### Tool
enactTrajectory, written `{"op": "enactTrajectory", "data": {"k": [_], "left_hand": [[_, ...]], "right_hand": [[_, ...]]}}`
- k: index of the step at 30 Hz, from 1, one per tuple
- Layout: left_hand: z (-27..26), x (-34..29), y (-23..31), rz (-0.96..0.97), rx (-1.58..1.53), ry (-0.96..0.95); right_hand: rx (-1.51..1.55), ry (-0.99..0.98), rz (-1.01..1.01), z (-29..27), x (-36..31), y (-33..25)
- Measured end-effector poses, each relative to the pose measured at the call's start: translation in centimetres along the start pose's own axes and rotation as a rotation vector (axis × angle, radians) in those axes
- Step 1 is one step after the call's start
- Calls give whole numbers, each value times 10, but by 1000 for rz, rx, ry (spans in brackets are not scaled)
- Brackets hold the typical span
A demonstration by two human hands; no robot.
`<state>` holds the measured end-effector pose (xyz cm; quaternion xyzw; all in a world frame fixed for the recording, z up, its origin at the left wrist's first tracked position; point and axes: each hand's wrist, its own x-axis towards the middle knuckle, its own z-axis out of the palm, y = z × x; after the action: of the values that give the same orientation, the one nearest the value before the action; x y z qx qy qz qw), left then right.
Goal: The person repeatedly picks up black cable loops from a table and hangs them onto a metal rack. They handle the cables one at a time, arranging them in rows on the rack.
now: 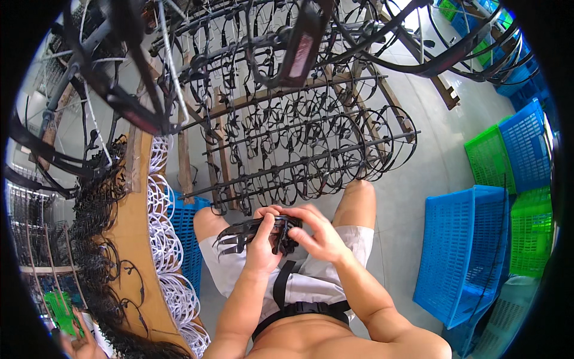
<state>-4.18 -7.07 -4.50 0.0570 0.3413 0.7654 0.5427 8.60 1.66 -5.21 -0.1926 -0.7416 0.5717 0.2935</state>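
Note:
Above my lap, my left hand (262, 245) is closed around a bundle of black plastic parts (235, 232), with the thumb on top. Flat, finger-like black ends stick out to its left. My right hand (320, 233) reaches over the right end of the bundle, thumb and fingers bent against the black pieces. How the parts join, and their exact kind, is hidden by my fingers. Just beyond my knees stands a rack of dark rods (311, 167), hung with many black curved bands and small black parts.
More black bands on rods (299, 54) hang close overhead. On the left, a wooden board (128, 257) carries black parts, beside white coiled loops (164, 239) and a blue basket (190, 233). Blue (442, 257) and green baskets (489, 155) stand right. Another person's hand (84, 341) shows lower left.

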Motion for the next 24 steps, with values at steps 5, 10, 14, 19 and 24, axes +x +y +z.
{"op": "enactTrajectory", "data": {"k": [5, 10, 14, 19, 24], "left_hand": [[-11, -9, 6, 41, 172, -147], [-12, -12, 2, 61, 53, -28], [-28, -16, -1, 13, -79, -4], [-32, -24, 8, -170, -195, 88], [-22, -32, 26, -305, -166, 98]], "right_hand": [[369, 82, 220, 12, -3, 8], [-38, 3, 114, 10, 6, -14], [25, -184, 116, 0, 6, 1], [13, -248, 209, -3, 0, 3], [87, -292, 204, -11, -8, 5]]}}
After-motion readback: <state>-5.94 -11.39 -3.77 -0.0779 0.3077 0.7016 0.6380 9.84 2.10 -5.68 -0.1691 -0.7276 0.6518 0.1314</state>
